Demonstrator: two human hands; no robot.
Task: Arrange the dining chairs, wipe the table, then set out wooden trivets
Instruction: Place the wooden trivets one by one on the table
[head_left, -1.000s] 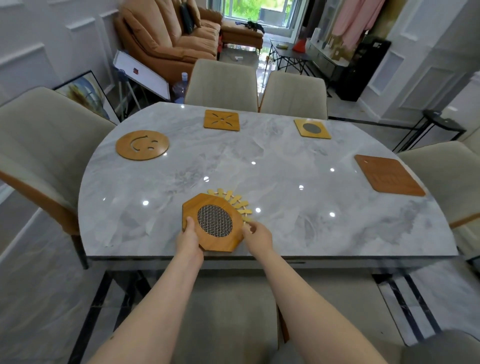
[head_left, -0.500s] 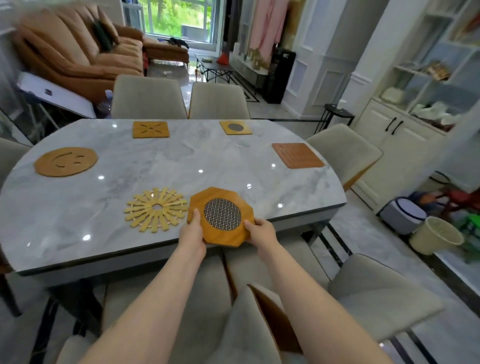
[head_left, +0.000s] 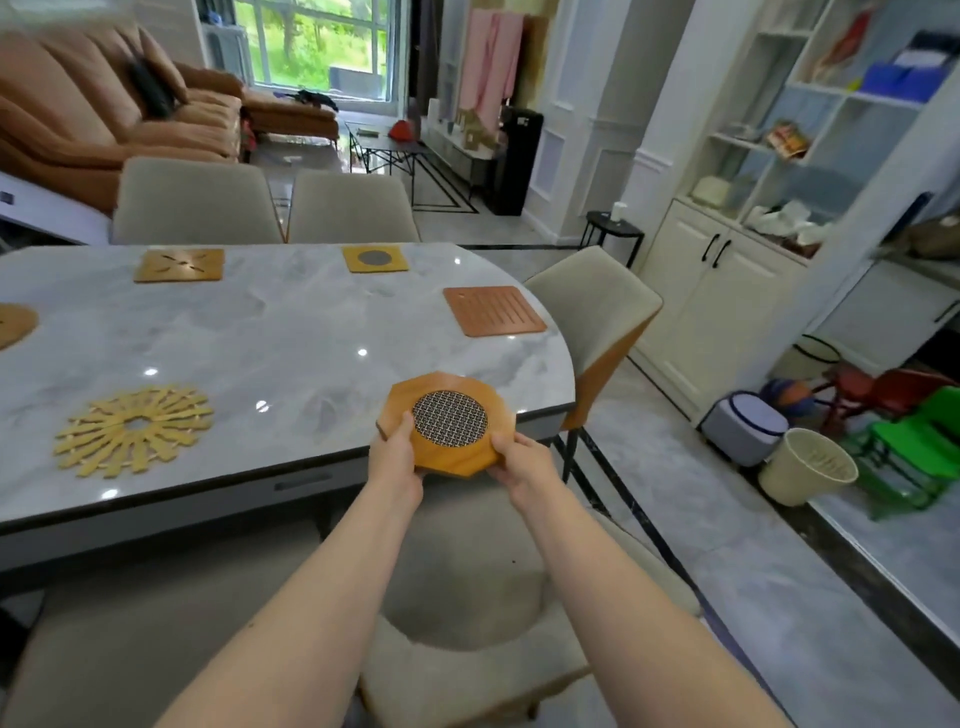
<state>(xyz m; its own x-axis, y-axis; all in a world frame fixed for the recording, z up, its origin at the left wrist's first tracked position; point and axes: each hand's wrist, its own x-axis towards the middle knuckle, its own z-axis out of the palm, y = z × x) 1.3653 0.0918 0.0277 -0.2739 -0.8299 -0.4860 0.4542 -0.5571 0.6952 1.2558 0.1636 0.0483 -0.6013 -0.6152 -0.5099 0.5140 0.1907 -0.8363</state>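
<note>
An octagonal wooden trivet (head_left: 450, 423) with a metal mesh centre hangs over the near right edge of the grey marble table (head_left: 291, 343). My left hand (head_left: 395, 460) grips its left side and my right hand (head_left: 522, 465) grips its right side. On the table lie a yellow sunburst trivet (head_left: 134, 430), a square cut-out trivet (head_left: 180, 265), a small square mesh trivet (head_left: 375, 259), a brown slotted square trivet (head_left: 493, 310) and part of a round trivet (head_left: 13, 325) at the left edge.
Beige dining chairs stand at the far side (head_left: 195, 202) (head_left: 353, 208), at the right end (head_left: 592, 306) and just below my arms (head_left: 467, 613). A beige bin (head_left: 808, 465), a green stool (head_left: 919, 447) and white cabinets (head_left: 722, 306) line the right. An orange sofa (head_left: 104, 130) is behind.
Both hands have carried the octagonal trivet rightwards off the sunburst trivet, to the table's near right edge. The view has swung right.
</note>
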